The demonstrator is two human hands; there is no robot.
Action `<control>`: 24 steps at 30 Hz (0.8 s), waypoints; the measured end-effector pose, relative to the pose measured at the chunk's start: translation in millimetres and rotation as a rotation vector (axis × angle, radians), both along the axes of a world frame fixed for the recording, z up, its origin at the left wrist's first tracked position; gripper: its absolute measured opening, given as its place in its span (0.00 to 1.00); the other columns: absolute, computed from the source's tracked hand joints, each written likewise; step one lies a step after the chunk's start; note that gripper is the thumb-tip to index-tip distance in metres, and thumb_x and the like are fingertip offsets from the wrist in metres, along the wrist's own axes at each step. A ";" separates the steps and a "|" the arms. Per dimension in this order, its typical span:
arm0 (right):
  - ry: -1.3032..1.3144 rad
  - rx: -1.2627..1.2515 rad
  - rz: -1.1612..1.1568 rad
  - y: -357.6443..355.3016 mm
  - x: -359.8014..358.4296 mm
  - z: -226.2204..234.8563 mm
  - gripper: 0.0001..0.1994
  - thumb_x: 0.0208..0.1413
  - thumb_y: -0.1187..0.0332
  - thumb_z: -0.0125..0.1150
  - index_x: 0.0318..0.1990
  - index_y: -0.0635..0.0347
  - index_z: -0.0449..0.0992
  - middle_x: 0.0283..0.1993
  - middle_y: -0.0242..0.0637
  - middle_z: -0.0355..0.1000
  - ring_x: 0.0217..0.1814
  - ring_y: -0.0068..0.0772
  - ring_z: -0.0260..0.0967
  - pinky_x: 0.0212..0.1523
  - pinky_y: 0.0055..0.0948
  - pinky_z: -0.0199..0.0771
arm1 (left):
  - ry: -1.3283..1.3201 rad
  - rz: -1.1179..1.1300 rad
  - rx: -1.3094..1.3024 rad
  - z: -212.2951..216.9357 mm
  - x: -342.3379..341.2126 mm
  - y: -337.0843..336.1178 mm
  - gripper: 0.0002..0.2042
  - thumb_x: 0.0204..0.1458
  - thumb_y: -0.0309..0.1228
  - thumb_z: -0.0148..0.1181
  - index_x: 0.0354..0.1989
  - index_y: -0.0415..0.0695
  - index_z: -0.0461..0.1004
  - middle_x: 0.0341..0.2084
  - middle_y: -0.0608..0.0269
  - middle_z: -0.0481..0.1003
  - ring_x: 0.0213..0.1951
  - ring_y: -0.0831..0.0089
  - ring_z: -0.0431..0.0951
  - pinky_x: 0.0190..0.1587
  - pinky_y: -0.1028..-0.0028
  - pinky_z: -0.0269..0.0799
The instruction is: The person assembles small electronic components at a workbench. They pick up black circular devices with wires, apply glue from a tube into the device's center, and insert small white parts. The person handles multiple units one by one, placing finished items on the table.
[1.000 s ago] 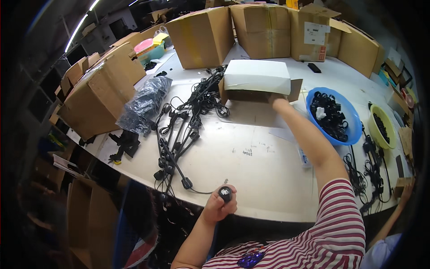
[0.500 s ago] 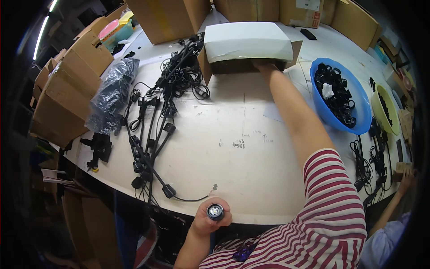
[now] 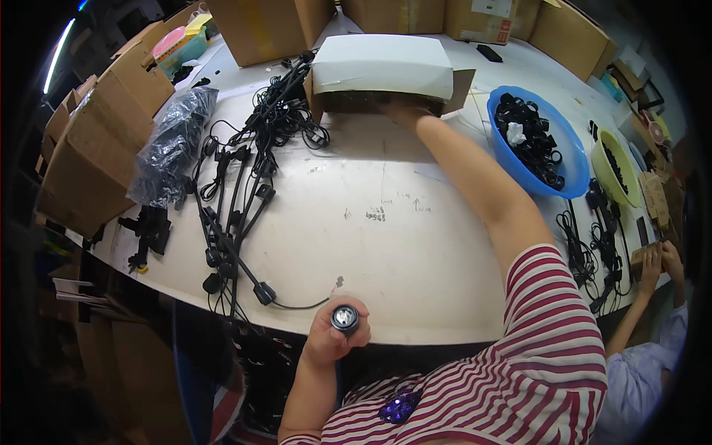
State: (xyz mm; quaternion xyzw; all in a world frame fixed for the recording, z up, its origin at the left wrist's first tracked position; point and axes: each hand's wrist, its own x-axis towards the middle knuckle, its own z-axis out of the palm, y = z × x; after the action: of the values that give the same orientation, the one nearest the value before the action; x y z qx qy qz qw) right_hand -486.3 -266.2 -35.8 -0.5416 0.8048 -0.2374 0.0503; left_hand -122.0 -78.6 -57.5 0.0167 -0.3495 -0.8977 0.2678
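Two hands are busy at opposite ends of the white table. The left hand is clenched around a small black lamp socket at the near edge, its shiny end facing up (a thin black wire runs from it toward the bundle of black cables). The right hand reaches far across into the open side of a white-topped cardboard box; its fingers are hidden inside, so I cannot tell whether they grip anything. A blue bowl of black rings sits just right of that arm.
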 end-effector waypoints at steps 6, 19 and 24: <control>-0.015 0.467 0.117 30.9 27.2 -3.6 0.32 0.45 0.43 0.51 0.52 0.57 0.67 0.55 0.47 0.63 0.52 0.48 0.64 0.51 0.39 0.63 | 0.051 -0.028 -0.007 -1.4 -3.5 -1.1 0.26 0.46 0.42 0.61 0.43 0.32 0.64 0.14 0.66 0.63 0.16 0.83 0.57 0.19 0.81 0.51; 0.029 -0.204 0.072 -52.7 -20.8 0.4 0.29 0.49 0.44 0.49 0.52 0.56 0.67 0.56 0.44 0.63 0.57 0.39 0.59 0.57 0.35 0.55 | -0.003 -0.041 0.005 -3.3 2.4 -0.4 0.27 0.44 0.42 0.63 0.43 0.32 0.64 0.16 0.67 0.64 0.18 0.81 0.60 0.20 0.81 0.53; 0.028 -0.111 -0.006 -82.8 -30.1 -1.9 0.31 0.49 0.42 0.49 0.53 0.55 0.66 0.57 0.43 0.61 0.59 0.40 0.57 0.58 0.35 0.53 | -0.001 -0.112 0.049 -2.5 4.9 -2.1 0.27 0.46 0.43 0.61 0.45 0.32 0.63 0.17 0.67 0.63 0.19 0.81 0.59 0.21 0.82 0.53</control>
State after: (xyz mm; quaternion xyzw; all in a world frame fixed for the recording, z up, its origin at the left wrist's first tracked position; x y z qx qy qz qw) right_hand -516.4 -349.0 -37.7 -0.5443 0.7928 -0.2742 0.0081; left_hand -117.1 -80.7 -59.9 0.0043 -0.3279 -0.9196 0.2165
